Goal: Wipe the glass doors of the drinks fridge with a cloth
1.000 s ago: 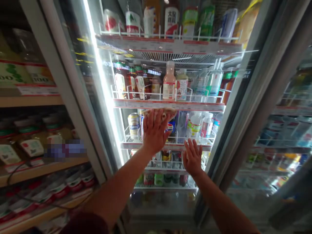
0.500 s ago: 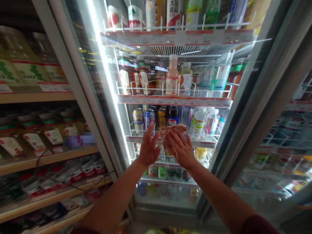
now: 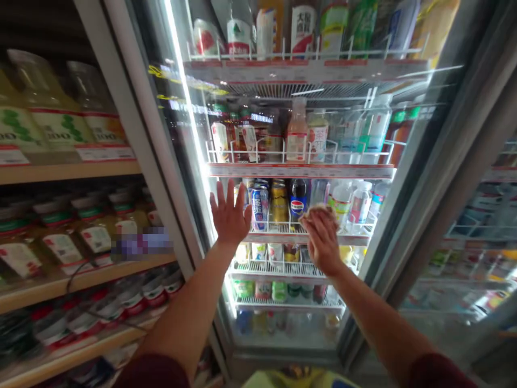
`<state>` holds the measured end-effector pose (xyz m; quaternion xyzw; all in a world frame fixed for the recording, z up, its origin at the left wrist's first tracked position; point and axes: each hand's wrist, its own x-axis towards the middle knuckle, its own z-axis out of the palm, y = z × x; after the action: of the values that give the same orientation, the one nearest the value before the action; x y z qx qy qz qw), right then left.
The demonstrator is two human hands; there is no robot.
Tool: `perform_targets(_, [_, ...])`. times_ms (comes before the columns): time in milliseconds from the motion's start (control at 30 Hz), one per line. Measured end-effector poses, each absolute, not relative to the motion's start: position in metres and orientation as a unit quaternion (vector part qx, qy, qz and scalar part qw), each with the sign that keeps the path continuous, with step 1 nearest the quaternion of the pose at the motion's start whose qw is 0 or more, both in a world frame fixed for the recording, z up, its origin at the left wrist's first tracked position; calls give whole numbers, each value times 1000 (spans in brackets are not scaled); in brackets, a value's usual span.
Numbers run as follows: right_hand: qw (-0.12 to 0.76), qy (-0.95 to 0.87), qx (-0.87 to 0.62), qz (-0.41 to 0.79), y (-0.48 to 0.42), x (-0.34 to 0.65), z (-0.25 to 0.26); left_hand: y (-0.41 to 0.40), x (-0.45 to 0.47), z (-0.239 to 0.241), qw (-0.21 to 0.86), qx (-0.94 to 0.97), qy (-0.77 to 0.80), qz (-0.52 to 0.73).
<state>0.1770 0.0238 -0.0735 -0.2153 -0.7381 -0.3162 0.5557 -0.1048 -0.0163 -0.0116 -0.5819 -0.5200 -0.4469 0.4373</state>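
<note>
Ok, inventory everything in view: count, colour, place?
Cloth: 1, pinkish, under right hand
Glass door: 1, clear, centre
Light strip: 1, white, door's left
Wire shelves: 5+, white, behind door
Cans and bottles: many, multicoloured, wire shelves
Wooden shelves: several, tan, left
Capped bottles: many, mostly yellowish, wooden shelves
Second cooler: 1, grey, blurred, right
Unclear item: 1, yellowish, bottom
Sleeves: 2, maroon, bottom
Left hand: 1, bare, spread, door's left
Right hand: 1, bare, on cloth

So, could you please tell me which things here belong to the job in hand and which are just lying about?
Job in hand:
cloth, under the right hand
glass door, with the left hand spread before it

Just there:
cans behind the glass
bottles on the wooden shelves
</note>
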Motion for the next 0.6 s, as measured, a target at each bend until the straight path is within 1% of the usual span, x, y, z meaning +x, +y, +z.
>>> perform_targets(100, [501, -756, -257, -333, 19, 166, -96, -19, -105, -12, 429, -588, -518, -449])
perform_targets(167, [481, -765, -256, -344, 21, 163, -88, -20, -106, -11, 429, -594, -511, -451])
perform_targets(233, [483, -769, -237, -346, 25, 162, -68, -20, -106, -11, 426, -596, -507, -454])
perform_targets(333, [531, -754, -215, -322, 28, 160, -40, -21, -106, -11, 428, -595, -506, -455])
perform_targets(400, [571, -740, -201, -295, 21, 155, -30, -21, -106, -12, 438, -591, -506, -451])
perform_targets(500, [625, -728, -175, -221, -4, 143, -21, -22, -106, -12, 454, -586, -500, -448])
perform_targets(600, [655, -723, -173, -136, -29, 131, -6, -22, -106, -11, 453, -586, -495, -454])
